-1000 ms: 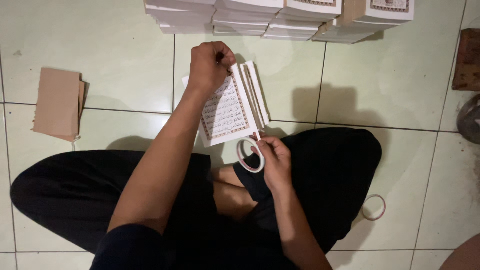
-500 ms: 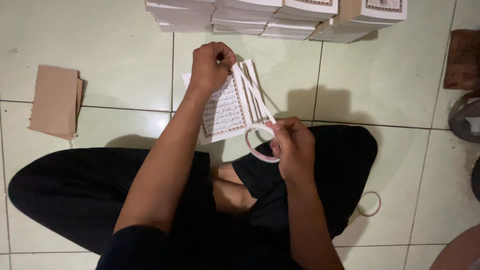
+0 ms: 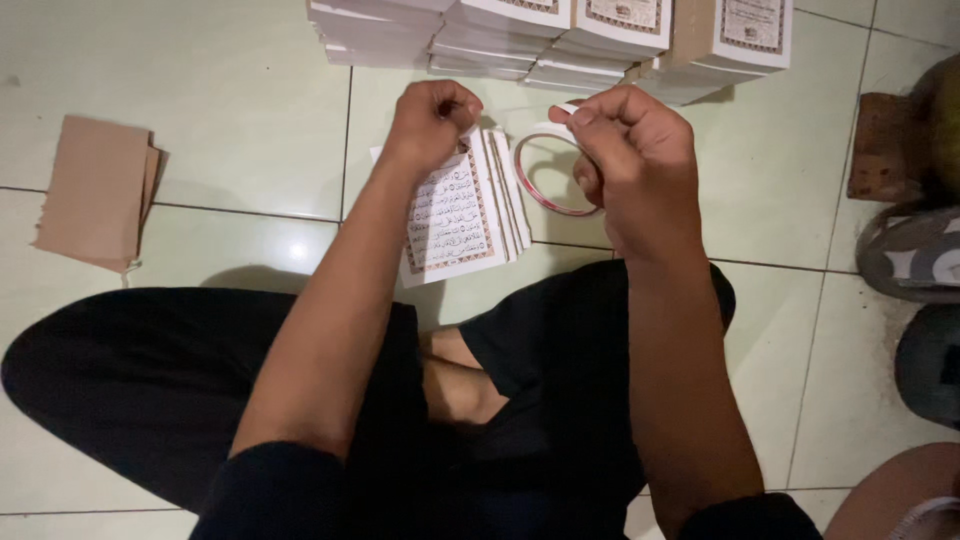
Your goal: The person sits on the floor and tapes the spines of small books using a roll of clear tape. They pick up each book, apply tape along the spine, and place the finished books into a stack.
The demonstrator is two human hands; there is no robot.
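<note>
I sit cross-legged on a pale tiled floor. A small stack of white printed booklets (image 3: pixel 455 215) with ornate brown borders lies in front of my knees. My left hand (image 3: pixel 432 120) is closed on the top far edge of the stack. My right hand (image 3: pixel 630 165) is raised just right of it and grips a thin roll of tape (image 3: pixel 545 170), white with a red inner rim. The thumb and forefinger pinch the roll's upper edge. Whether a strip of tape runs to the stack cannot be made out.
Rows of stacked white booklets (image 3: pixel 560 35) line the far side of the floor. A pile of brown cardboard sheets (image 3: pixel 95 190) lies at the left. Sandals (image 3: pixel 915 250) and a brown block (image 3: pixel 885 145) sit at the right edge.
My right hand has lifted the tape roll from my lap upward and forward, to beside the far end of the booklet stack. My left hand has stayed on the stack.
</note>
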